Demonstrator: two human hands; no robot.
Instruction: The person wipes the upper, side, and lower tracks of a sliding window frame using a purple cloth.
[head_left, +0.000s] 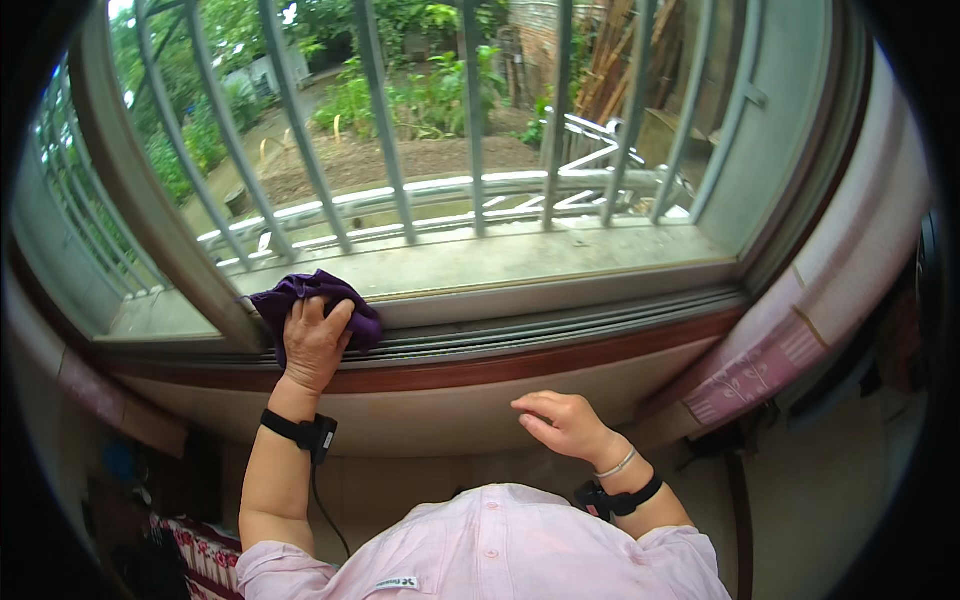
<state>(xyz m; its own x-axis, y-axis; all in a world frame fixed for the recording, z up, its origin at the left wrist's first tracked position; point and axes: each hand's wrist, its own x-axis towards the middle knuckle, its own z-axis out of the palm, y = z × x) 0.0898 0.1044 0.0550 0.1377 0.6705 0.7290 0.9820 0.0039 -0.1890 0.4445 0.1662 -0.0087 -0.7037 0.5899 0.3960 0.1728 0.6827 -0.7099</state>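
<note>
My left hand (313, 337) grips a bunched purple cloth (315, 289) and presses it against the lower left corner of the sliding window frame (480, 301). Folds of the cloth hide part of that corner. Below and to the right of the cloth runs the grooved metal window track (570, 330). My right hand (559, 424) hangs in front of the tiled wall under the sill, holding nothing, its fingers loosely bent and the thumb apart from them. Each wrist wears a black strap with a small device, and a silver bangle (616, 463) circles the right one.
Upright metal security bars (471, 112) stand beyond the window, over a concrete outer ledge (525, 251). A red-brown sill edge (525, 365) borders the track on my side. Pink patterned tiles (750, 375) line the right side. A flowered fabric (202, 551) lies at lower left.
</note>
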